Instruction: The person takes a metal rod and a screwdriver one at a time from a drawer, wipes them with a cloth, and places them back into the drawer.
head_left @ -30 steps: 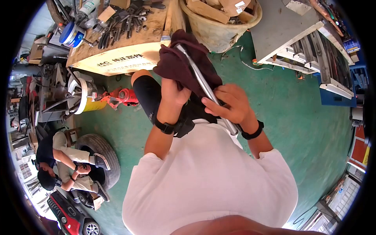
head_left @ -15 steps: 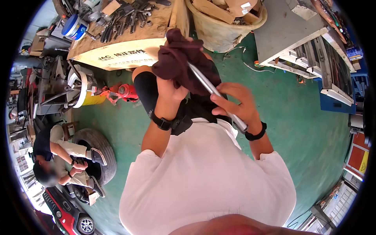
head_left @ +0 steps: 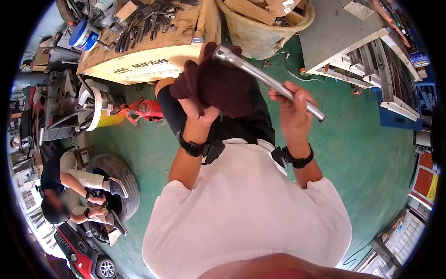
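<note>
In my right hand (head_left: pixel 296 109) is a silver wrench bar (head_left: pixel 260 74), fingers closed around its lower part. It slants from upper left to lower right, with a thicker head at the upper end. My left hand (head_left: pixel 199 110) is closed on a dark maroon cloth (head_left: pixel 223 86), which drapes over the fingers and hides most of them. The bar's head lies over the top of the cloth; I cannot tell if they touch.
Ahead stands a wooden crate (head_left: pixel 139 63) with several sockets and tools (head_left: pixel 151 25) on top. Beside it are a bin of cardboard (head_left: pixel 253 37) and a grey bench (head_left: pixel 332 39). To the left are a red jack (head_left: pixel 151 110), a tyre (head_left: pixel 131 186) and a seated person (head_left: pixel 55 172).
The wrench bar has come out of the cloth's folds, moving up and to the right with my right hand. My left hand still grips the cloth, now hanging more spread out.
</note>
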Demonstrator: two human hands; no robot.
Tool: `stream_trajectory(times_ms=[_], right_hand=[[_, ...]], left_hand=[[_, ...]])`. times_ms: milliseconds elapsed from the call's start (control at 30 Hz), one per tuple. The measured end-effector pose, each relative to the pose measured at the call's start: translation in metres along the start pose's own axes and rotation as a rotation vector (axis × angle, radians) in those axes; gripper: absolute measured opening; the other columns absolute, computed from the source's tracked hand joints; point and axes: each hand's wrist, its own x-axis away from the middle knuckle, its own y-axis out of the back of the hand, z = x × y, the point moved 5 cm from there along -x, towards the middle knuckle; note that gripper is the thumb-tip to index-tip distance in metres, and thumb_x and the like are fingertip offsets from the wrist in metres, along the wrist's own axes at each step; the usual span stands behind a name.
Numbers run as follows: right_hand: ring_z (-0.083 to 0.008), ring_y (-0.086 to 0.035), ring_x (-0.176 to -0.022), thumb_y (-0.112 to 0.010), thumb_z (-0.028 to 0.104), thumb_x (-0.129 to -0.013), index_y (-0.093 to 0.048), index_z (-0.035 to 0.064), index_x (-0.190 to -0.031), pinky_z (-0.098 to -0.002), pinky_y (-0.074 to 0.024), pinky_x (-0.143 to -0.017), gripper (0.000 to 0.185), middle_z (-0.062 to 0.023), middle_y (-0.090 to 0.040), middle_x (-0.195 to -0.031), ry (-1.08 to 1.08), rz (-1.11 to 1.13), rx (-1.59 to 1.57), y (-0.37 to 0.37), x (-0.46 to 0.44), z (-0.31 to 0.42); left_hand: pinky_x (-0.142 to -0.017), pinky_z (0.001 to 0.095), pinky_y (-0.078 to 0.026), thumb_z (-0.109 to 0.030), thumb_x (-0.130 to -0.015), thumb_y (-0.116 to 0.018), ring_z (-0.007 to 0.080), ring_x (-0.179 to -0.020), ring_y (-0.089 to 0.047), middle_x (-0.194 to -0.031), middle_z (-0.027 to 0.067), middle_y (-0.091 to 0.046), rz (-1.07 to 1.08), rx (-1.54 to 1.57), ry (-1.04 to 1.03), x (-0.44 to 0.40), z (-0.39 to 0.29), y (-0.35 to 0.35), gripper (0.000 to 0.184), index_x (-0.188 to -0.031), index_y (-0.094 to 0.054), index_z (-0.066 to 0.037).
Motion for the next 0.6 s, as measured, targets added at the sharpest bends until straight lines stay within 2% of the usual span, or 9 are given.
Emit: stream_trajectory(times_ms=[67,167,233,300,333,367,433,467,600], right_hand=[[-0.0333,-0.066,-0.083,-0.052,0.018,-0.095,-0.061,-0.008,-0.103,-0.0409,-0.0578,-0.075,0.029,-0.0222,-0.063,-0.099,-0.048,-0.042,-0.039,0.0,0.004,-0.011],[-0.0312,-0.065,-0.087,-0.053,0.017,-0.094,-0.062,-0.007,-0.104,-0.0373,-0.0568,-0.076,0.028,-0.0211,-0.063,-0.099,-0.123,0.037,0.078,-0.01,0.009,-0.024],[-0.0276,-0.065,-0.089,-0.059,0.011,-0.09,-0.063,-0.005,-0.103,-0.033,-0.055,-0.076,0.021,-0.0182,-0.064,-0.098,-0.059,0.117,0.207,-0.013,0.008,-0.025],[-0.0248,-0.066,-0.085,-0.065,0.004,-0.084,-0.065,-0.0006,-0.103,-0.0304,-0.0535,-0.076,0.02,-0.0153,-0.065,-0.097,0.279,0.34,0.587,-0.031,0.009,-0.01],[-0.0256,-0.065,-0.087,-0.071,0.0,-0.076,-0.067,0.005,-0.103,-0.0313,-0.0539,-0.076,0.027,-0.0144,-0.065,-0.099,0.269,0.361,0.641,-0.033,0.011,-0.008],[-0.0256,-0.065,-0.087,-0.071,0.0,-0.076,-0.067,0.005,-0.103,-0.0313,-0.0539,-0.076,0.027,-0.0144,-0.065,-0.099,0.269,0.358,0.645,-0.034,0.01,-0.007],[-0.0272,-0.064,-0.092,-0.073,0.002,-0.072,-0.067,0.0081,-0.104,-0.0319,-0.0545,-0.076,0.033,-0.0148,-0.064,-0.103,0.578,0.548,0.95,-0.047,0.013,-0.002],[-0.0277,-0.062,-0.097,-0.071,0.005,-0.071,-0.066,0.0116,-0.107,-0.0319,-0.0548,-0.077,0.037,-0.0148,-0.061,-0.11,0.595,0.624,1.009,-0.047,0.012,-0.002],[-0.0277,-0.062,-0.098,-0.066,0.007,-0.075,-0.063,0.013,-0.113,-0.0321,-0.0546,-0.077,0.039,-0.0144,-0.058,-0.115,0.688,0.745,1.138,-0.056,0.007,0.006]], left_hand=[[-0.108,0.047,-0.032,-0.049,-0.091,-0.041,0.0333,-0.127,-0.041,-0.139,0.0152,-0.042,-0.223,-0.233,0.022,0.003,0.007,0.013,0.065,-0.14,-0.035,-0.007],[-0.107,0.0471,-0.033,-0.041,-0.094,-0.042,0.0331,-0.127,-0.042,-0.139,0.0147,-0.042,-0.15,-0.405,0.114,-0.007,0.033,0.002,0.058,-0.141,-0.034,-0.009],[-0.101,0.0438,-0.039,-0.033,-0.095,-0.044,0.0303,-0.115,-0.05,-0.127,0.0119,-0.051,-0.118,-0.403,0.039,-0.009,0.032,0.008,0.049,-0.137,-0.038,-0.009],[-0.093,0.0385,-0.044,-0.032,-0.094,-0.047,0.026,-0.1,-0.054,-0.106,0.0082,-0.057,-0.038,-0.159,0.028,-0.017,0.027,0.01,0.043,-0.129,-0.044,-0.008],[-0.087,0.0346,-0.045,-0.031,-0.093,-0.049,0.0233,-0.09,-0.053,-0.091,0.0056,-0.056,-0.195,-0.258,-0.015,-0.017,0.025,0.011,0.034,-0.116,-0.051,-0.006],[-0.087,0.0346,-0.045,-0.031,-0.093,-0.049,0.0233,-0.09,-0.053,-0.091,0.0056,-0.056,-0.196,-0.255,-0.011,-0.018,0.024,0.008,0.034,-0.116,-0.051,-0.006],[-0.086,0.0354,-0.046,-0.031,-0.093,-0.047,0.025,-0.091,-0.055,-0.09,0.0082,-0.059,-0.341,-0.369,-0.047,-0.016,0.015,0.011,0.031,-0.107,-0.056,-0.004],[-0.084,0.0366,-0.047,-0.03,-0.093,-0.046,0.0266,-0.09,-0.056,-0.092,0.0106,-0.06,-0.471,-0.428,-0.036,-0.015,0.012,0.013,0.031,-0.099,-0.059,-0.003],[-0.082,0.0373,-0.048,-0.033,-0.092,-0.047,0.0267,-0.091,-0.057,-0.094,0.0125,-0.061,-0.423,-0.471,-0.016,-0.017,-0.005,0.002,0.034,-0.097,-0.06,-0.002]])
